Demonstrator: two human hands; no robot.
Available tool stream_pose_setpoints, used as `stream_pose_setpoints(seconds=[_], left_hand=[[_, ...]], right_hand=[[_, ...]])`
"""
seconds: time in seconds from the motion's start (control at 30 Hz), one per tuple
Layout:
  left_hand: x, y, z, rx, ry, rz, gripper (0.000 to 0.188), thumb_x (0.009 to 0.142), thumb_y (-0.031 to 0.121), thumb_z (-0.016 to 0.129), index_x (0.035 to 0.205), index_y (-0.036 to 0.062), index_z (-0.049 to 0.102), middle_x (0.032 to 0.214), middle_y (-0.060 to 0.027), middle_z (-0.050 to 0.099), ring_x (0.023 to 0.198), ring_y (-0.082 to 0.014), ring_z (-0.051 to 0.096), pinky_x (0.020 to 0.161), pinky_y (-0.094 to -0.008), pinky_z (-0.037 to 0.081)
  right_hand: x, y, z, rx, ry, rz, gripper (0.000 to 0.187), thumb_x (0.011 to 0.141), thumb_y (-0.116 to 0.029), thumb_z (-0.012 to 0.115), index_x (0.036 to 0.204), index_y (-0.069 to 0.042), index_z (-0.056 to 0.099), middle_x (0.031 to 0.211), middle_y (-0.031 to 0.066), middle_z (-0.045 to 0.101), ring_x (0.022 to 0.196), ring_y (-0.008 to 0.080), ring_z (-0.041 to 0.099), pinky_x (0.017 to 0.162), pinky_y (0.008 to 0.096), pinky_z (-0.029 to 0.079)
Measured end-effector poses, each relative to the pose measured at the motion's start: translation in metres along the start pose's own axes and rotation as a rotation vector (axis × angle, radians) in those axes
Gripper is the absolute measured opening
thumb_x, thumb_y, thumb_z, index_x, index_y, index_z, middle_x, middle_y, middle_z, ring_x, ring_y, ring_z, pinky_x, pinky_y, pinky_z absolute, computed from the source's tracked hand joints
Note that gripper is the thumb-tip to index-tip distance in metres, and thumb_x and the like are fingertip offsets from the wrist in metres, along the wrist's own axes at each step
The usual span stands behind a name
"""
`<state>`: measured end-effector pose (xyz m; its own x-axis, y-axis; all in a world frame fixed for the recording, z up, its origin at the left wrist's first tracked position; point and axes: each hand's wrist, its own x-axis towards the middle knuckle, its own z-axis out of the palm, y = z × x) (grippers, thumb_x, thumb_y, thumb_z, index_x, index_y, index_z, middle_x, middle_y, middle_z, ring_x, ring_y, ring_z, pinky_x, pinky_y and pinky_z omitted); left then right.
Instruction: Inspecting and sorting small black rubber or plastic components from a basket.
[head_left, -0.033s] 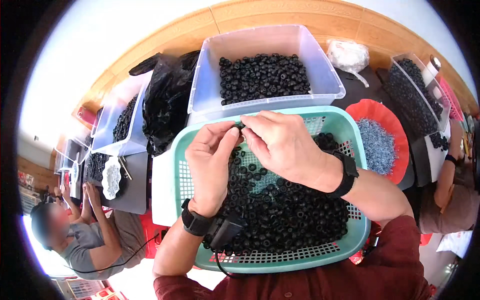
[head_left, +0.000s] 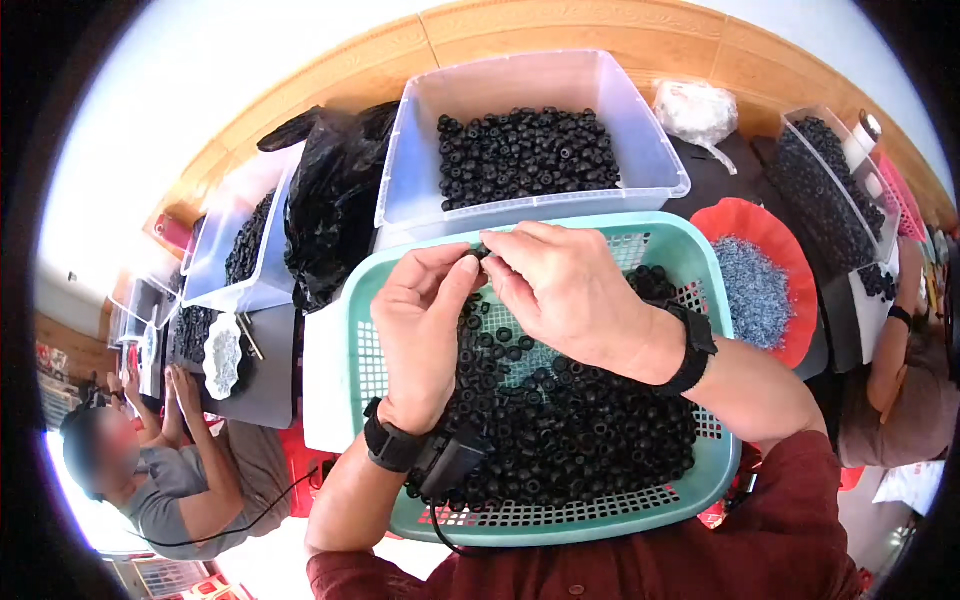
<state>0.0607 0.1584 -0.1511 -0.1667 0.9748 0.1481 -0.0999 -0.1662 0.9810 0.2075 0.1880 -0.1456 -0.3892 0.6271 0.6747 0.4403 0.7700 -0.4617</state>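
Now: left hand (head_left: 425,335) + right hand (head_left: 565,290) fingertips pinched together on one small black ring (head_left: 478,254), over teal basket (head_left: 690,250) w/ more rings.

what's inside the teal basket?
The teal basket holds a heap of small black rings, thickest at the near right. Bare mesh floor shows at the left. The left hand and right hand pinch one ring above it, covering the far part.
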Motion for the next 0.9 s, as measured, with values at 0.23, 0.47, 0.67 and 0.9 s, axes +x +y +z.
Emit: stream_pose_setpoints(seconds=[0.23, 0.47, 0.67, 0.9], left_hand=[[-0.002, -0.01, -0.002, -0.039, 0.012, -0.014, 0.017, 0.088, 0.004, 0.057, 0.104, -0.0017, 0.06, 0.097, -0.0066, 0.065, 0.085, -0.0094, 0.059, 0.078, -0.0236, 0.047], [-0.002, -0.017, -0.003, -0.158, -0.031, -0.076, 0.016, 0.089, 0.005, 0.056, 0.105, 0.001, 0.059, 0.096, -0.0051, 0.065, 0.082, -0.0085, 0.059, 0.076, -0.023, 0.046], [-0.002, -0.011, -0.004, -0.144, -0.076, -0.141, 0.016, 0.09, 0.01, 0.056, 0.105, 0.0042, 0.059, 0.101, -0.0027, 0.063, 0.091, -0.0089, 0.056, 0.082, -0.0246, 0.042], [-0.001, -0.011, -0.01, -0.135, -0.14, -0.191, 0.021, 0.093, 0.015, 0.052, 0.11, 0.0037, 0.059, 0.103, -0.0024, 0.062, 0.095, -0.0102, 0.056, 0.085, -0.0277, 0.041]], right_hand=[[-0.002, 0.001, 0.006, -0.028, -0.003, -0.001, 0.031, 0.07, -0.004, 0.068, 0.098, 0.002, 0.056, 0.072, 0.0139, 0.057, 0.062, 0.0332, 0.058, 0.055, 0.0405, 0.047], [-0.001, 0.009, 0.008, -0.243, 0.012, -0.133, 0.015, 0.072, -0.014, 0.063, 0.076, -0.002, 0.055, 0.068, 0.0094, 0.056, 0.062, 0.0265, 0.058, 0.062, 0.0369, 0.044], [-0.002, 0.01, 0.006, -0.345, 0.039, -0.198, 0.035, 0.066, -0.012, 0.073, 0.097, -0.001, 0.06, 0.075, 0.0052, 0.056, 0.069, 0.0212, 0.057, 0.073, 0.0363, 0.042], [0.002, 0.012, 0.008, -0.346, 0.068, -0.265, 0.012, 0.073, -0.013, 0.056, 0.08, -0.003, 0.056, 0.071, 0.0067, 0.053, 0.067, 0.0208, 0.056, 0.075, 0.0351, 0.038]])
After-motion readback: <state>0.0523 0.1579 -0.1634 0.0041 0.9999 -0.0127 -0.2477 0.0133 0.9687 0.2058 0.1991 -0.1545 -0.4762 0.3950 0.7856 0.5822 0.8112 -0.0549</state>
